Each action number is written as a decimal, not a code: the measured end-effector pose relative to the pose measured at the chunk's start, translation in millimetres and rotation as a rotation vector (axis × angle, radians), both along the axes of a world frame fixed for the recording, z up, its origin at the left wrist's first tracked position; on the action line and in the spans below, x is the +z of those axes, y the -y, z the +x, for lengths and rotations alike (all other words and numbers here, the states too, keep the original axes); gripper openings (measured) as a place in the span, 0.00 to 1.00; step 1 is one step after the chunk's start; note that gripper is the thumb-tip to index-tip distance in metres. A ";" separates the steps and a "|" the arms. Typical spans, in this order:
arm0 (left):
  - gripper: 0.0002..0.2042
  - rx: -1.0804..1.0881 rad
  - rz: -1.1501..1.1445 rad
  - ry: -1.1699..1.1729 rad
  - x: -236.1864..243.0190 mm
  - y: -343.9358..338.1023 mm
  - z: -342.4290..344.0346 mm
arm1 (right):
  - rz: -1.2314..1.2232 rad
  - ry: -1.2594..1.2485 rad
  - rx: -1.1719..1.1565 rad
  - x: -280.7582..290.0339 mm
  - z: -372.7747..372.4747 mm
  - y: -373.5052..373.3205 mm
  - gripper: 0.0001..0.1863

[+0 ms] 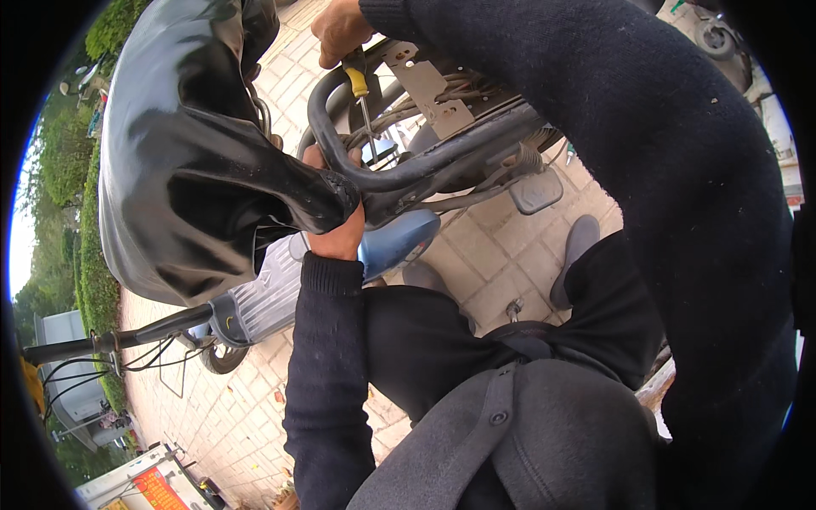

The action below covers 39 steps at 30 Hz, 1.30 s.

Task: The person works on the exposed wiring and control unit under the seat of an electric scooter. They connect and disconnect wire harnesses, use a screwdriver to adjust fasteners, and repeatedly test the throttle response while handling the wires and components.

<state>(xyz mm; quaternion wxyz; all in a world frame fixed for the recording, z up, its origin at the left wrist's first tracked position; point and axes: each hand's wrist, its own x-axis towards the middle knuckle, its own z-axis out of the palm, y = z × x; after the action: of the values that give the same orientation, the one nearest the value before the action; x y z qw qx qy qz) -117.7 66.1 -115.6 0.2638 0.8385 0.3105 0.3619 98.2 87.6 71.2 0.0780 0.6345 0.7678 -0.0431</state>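
Observation:
My right hand (342, 32) is closed on the top of a screwdriver (357, 82) with a yellow and dark handle. Its thin metal shaft points down inside a bent black frame tube (408, 174) of an electric bike or scooter. Below, my left hand (342, 236) reaches under that tube. Fingertips show on both sides of the tube, curled in, but what they hold is hidden. A flap of the glossy black seat (187, 153) lies across the back of this hand. Beside the screwdriver sits a flat metal plate (427, 89) with holes, with cables around it.
The seat bulges at the left. A ribbed grey footboard (268, 289) and blue body panel (399, 238) lie below it. A pedal (537, 192) sticks out at right. The handlebar stem (127, 338) with loose cables extends left. Brick paving (484, 246) lies around my feet.

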 end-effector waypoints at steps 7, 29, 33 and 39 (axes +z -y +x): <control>0.15 0.010 -0.017 -0.002 0.2 1.9 0.5 | 0.018 -0.016 0.019 6.4 -7.1 3.4 0.17; 0.16 -0.027 0.009 0.078 -9.9 2.2 2.9 | 0.578 0.013 -0.174 -66.0 -89.1 192.0 0.07; 0.19 0.026 -0.155 -0.007 -4.1 5.4 1.7 | 0.586 -0.322 -0.169 -75.1 -49.2 193.9 0.09; 0.13 -0.008 0.125 0.015 2.9 12.3 -0.2 | 0.500 -0.317 0.018 -55.3 -2.4 183.0 0.15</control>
<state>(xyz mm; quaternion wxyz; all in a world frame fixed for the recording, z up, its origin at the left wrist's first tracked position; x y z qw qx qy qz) -117.9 53.7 -112.7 0.2147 0.8518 0.2820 0.3859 95.8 -95.4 15.9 -0.2013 0.6126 0.7627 0.0497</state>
